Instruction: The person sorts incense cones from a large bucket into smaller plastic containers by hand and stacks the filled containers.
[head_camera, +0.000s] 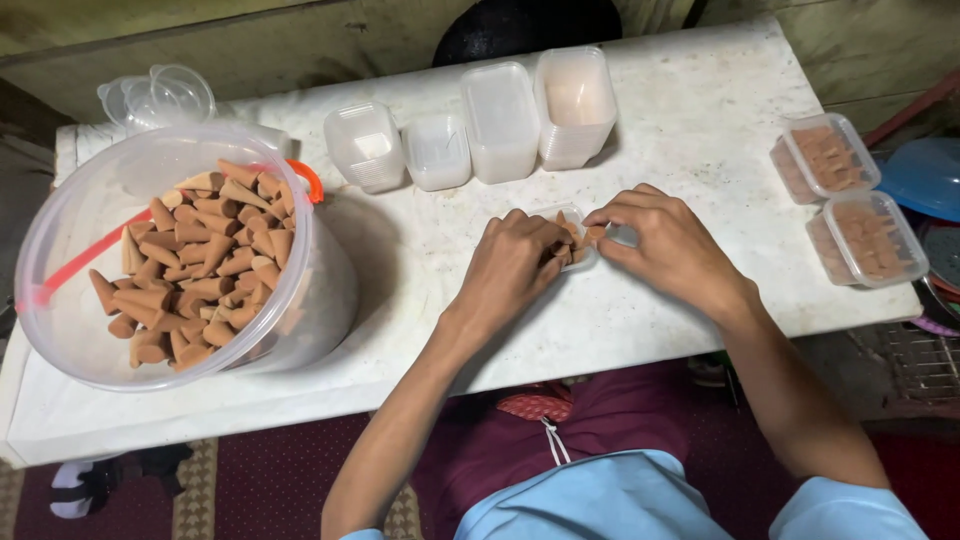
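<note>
Head view, setting: a white marble-look table (690, 130) seen from above, with the person's lap and light blue shirt at the bottom edge.
Small box: a small clear plastic box (578, 240) sits on the table near the middle, between the two hands, part filled with brown cones (572, 236).
How the cones would handle: they look light, dry and stiff, probably brittle at the tips; a gentle pinch around the wide base seems the safest hold.
How the box would handle: thin and light, likely to slide on the smooth top unless steadied by its rim or side walls.
Left hand (515, 262): fingers curled together over the left side of the box, touching the cones; how many cones it holds is hidden by the knuckles.
Right hand (665, 245): fingers bent and drawn close, fingertips pinched at the right rim of the box; whether a cone is between them cannot be told.
Bucket: a large clear bucket (60, 300) with a red handle stands at the left, about half full of loose cones.
Empty boxes: stacks of empty boxes (500, 120) line the far edge.
Filled boxes: two lidded boxes (845, 195) of cones sit at the right edge, well apart from the hands.
</note>
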